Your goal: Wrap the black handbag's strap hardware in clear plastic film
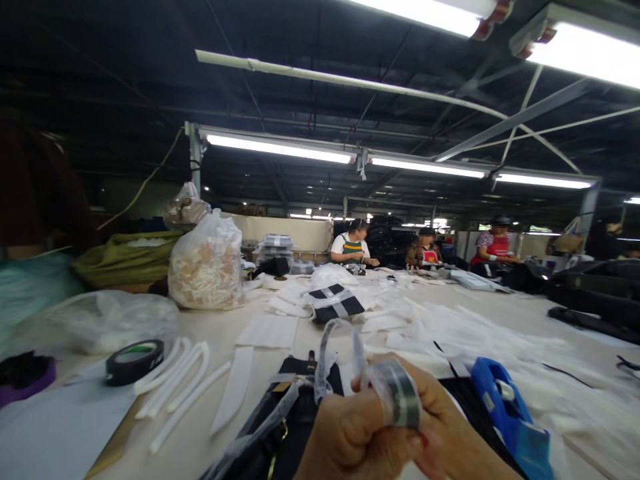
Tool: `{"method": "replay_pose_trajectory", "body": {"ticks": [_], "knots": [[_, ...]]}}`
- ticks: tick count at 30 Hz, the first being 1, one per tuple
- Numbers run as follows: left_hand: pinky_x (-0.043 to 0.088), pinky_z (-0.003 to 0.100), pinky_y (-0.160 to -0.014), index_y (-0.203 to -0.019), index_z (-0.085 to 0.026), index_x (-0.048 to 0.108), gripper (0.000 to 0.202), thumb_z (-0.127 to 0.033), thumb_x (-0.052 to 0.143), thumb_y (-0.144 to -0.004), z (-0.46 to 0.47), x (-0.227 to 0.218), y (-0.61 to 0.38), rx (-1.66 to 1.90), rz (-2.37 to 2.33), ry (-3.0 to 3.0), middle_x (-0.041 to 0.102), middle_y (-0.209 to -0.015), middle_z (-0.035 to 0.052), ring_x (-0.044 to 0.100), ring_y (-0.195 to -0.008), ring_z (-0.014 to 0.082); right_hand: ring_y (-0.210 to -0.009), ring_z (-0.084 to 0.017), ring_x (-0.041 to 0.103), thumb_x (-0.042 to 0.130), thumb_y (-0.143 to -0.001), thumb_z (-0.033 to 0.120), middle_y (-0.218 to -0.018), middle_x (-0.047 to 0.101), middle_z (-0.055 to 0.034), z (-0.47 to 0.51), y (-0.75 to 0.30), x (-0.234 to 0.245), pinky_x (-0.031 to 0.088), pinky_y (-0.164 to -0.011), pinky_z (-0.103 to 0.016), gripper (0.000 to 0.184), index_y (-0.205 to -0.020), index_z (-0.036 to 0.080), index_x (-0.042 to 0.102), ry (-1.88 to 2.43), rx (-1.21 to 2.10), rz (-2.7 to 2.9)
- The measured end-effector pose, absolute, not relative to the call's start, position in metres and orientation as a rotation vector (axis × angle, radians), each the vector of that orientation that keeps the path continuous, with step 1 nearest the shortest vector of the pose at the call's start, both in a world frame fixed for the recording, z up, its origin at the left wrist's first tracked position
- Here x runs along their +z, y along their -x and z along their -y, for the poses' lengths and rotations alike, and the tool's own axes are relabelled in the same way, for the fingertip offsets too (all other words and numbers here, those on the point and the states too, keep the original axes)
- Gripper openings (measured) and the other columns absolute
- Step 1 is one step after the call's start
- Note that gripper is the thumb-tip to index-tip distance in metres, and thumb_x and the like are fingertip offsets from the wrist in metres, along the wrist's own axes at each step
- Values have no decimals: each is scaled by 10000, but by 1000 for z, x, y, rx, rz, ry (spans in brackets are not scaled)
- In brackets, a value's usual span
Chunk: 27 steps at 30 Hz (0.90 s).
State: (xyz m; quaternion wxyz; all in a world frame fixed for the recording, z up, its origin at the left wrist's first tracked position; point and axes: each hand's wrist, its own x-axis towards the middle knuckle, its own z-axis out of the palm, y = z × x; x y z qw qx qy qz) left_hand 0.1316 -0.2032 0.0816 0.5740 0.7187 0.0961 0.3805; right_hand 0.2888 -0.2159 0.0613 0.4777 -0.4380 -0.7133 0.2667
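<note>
My left hand is closed in front of a black bag, at the end of a looped strap in clear, cloudy film. Pressed close beside it, my right hand curls round a shiny grey-green band that looks like a small roll of tape. Fingers of both hands overlap there, so exact contact is partly hidden. The bag lies on the table with buckles and a second film-covered strap showing. To the right of my right hand sits a blue tape dispenser.
Several white foam tubes and a black tape roll lie left. A stuffed clear bag stands behind. A flat black wrapped item and white sheets cover the table's middle. Several people work at the far side.
</note>
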Motion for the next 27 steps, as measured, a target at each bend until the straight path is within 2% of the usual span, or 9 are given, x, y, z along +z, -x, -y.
{"method": "replay_pose_trajectory", "body": {"ticks": [2,6,9,11,14,17,20,24,27], "knots": [[443,209,-613,-774,-143,640,198,-266,488,-807,193,82,-128,1119,-282,-1838,638,-691,36,592,-654,142,-746,-164,546,516,-802,394,-804,607,-21,215,-279,58,441,-699,-285,218,-829,194,600,1008,813,1695],[387,216,-464,-774,-111,613,254,-202,391,-857,169,77,-121,1370,-371,-2414,579,-517,23,522,-461,120,-663,-135,529,552,-779,416,-689,591,-20,219,-264,59,404,-647,-252,268,-751,152,592,904,1112,1578],[395,255,-503,-759,-128,582,264,-172,344,-865,151,70,-116,1380,-131,-2966,619,-599,60,561,-528,155,-515,-99,502,607,-713,439,-593,592,-32,225,-260,65,347,-504,-202,319,-708,122,572,972,1294,1409],[406,265,-568,-782,-149,557,246,-149,326,-867,141,66,-114,1331,-8,-3136,644,-710,67,582,-617,157,-449,-70,459,638,-661,365,-533,565,-19,227,-260,66,288,-450,-175,265,-681,109,574,1065,1360,1290],[384,265,-595,-750,-165,515,267,-90,278,-850,133,63,-111,1117,106,-3226,627,-692,35,551,-591,132,-433,-54,430,560,-628,277,-502,524,-4,226,-264,57,258,-435,-160,200,-681,89,608,1109,1391,1140],[371,271,-625,-742,-174,491,242,-72,287,-823,135,63,-107,896,163,-3267,616,-693,20,534,-590,129,-415,-55,391,465,-702,409,-490,495,-5,218,-267,41,227,-396,-159,356,-682,88,619,1050,1475,1074],[370,284,-735,-810,-181,496,169,-84,358,-802,142,63,-102,873,127,-3329,639,-770,11,548,-630,130,-402,-49,323,426,-748,559,-482,447,17,213,-266,32,173,-367,-158,487,-662,114,604,1111,1533,1034],[346,302,-844,-876,-203,520,196,-71,401,-793,142,51,-101,937,5,-3457,645,-784,-7,560,-673,135,-488,-60,381,575,-703,522,-617,509,13,218,-268,34,252,-409,-161,373,-717,151,613,1156,1398,1197],[378,291,-770,-850,-222,545,214,-66,415,-783,133,38,-105,980,116,-3515,635,-707,-20,545,-620,139,-542,-80,429,669,-640,432,-648,529,28,222,-274,32,316,-470,-179,287,-758,174,623,1274,1304,1352]]}}
